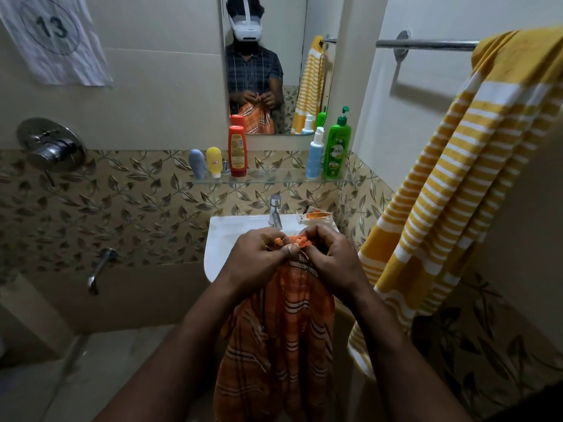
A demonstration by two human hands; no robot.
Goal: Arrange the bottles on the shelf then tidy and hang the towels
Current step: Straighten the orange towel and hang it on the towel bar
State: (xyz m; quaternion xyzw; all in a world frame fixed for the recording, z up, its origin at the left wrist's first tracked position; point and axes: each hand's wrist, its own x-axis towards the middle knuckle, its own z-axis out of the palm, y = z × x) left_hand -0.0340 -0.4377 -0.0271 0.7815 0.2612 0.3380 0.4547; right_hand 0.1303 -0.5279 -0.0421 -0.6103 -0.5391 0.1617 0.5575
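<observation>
Two hands meet over the sink (222, 239). The left hand (259, 260) and right hand (333, 260) are close together, fingers (291, 250) curled and pinching the bunched top edge of an orange towel (283, 345) that hangs between the forearms. On the glass shelf (274, 178) stand a grey bottle (196, 163), yellow bottle (214, 161) and red bottle (237, 150) at the left, and a blue bottle (315, 155) and green bottle (337, 150) at the right. A yellow striped towel (441, 184) drapes over the rail (426, 44).

the front of the sink (219, 239) hides behind the left hand (256, 257), the right hand (332, 254) and the orange towel (283, 330). below the sink, that towel runs off the picture. right of the sink, the yellow towel (457, 178) covers the end of the rail (426, 44). above the sink, a tiny thing (225, 167) beside the red bottle (237, 150) is too small to tell.
</observation>
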